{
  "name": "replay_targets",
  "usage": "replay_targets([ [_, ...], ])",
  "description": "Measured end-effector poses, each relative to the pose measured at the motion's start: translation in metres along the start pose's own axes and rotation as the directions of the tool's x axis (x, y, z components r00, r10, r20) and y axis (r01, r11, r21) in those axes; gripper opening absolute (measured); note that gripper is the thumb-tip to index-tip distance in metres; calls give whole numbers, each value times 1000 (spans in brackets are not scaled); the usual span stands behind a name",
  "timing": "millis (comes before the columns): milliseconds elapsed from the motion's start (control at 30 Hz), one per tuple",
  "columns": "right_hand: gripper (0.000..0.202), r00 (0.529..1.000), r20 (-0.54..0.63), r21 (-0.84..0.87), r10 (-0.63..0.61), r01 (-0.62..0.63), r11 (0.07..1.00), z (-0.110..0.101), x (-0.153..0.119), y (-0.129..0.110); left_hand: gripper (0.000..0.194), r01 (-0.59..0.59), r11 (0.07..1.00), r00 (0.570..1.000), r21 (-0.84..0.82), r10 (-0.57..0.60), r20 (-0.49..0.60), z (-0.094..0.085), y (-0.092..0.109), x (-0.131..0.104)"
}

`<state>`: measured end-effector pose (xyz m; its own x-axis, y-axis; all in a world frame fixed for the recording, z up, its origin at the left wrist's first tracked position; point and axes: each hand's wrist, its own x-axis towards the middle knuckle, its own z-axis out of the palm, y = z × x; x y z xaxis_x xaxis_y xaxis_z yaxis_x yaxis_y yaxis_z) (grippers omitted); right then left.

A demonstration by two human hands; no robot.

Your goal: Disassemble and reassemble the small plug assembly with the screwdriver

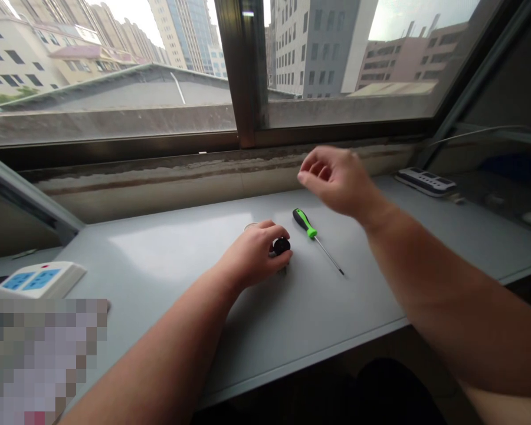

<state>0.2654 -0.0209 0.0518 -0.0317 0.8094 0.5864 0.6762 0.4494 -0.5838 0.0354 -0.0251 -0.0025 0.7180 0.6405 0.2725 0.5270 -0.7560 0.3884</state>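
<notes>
Left hand (254, 254) rests on the worktop (168, 265) near its middle, fingers curled down over a small black object (282, 245), thumb and fingertips touching it; object sits on the surface, mostly hidden under the hand, can't tell what it is. Something pale and ring-like peeks out behind the knuckles, unclear. Right hand (336, 180) hangs in the air above the worktop, toward the back edge, loosely half-open, fingers bent, holding nothing. Screwdriver (316, 239) with black-and-green handle lies flat on the worktop just right of the black object, not touching it, handle toward the back edge, thin shaft pointing to the front-right. Right hand is above and behind it, apart. White power strip (425, 180) at the back right corner by the window sill. White box with blue buttons (38, 278) at the left edge. Blurred-out patch at front left corner. Window (243, 71) behind, buildings outside.
</notes>
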Motion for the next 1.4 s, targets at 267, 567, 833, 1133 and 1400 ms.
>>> replay_targets([
  [267,12,990,98,-227,103,-78,971,56,-14,45,16,55,998,998,-28,-56,-29,0,-5,1],
  [567,18,959,269,-94,-87,116,989,51,-18,68,16,107,990,990,-88,-114,-81,4,-8,2],
  [833,23,967,252,-66,-49,68,996,43,-20,66,21,157,985,981,-77,-165,-100,2,-2,2],
  [1133,19,935,348,26,-69,64,998,39,-24,56,17,175,969,978,-176,-191,-81,5,-3,2],
  [1400,19,920,387,45,-64,51,998,38,-25,55,15,145,978,981,-151,-162,-106,5,-5,4],
])
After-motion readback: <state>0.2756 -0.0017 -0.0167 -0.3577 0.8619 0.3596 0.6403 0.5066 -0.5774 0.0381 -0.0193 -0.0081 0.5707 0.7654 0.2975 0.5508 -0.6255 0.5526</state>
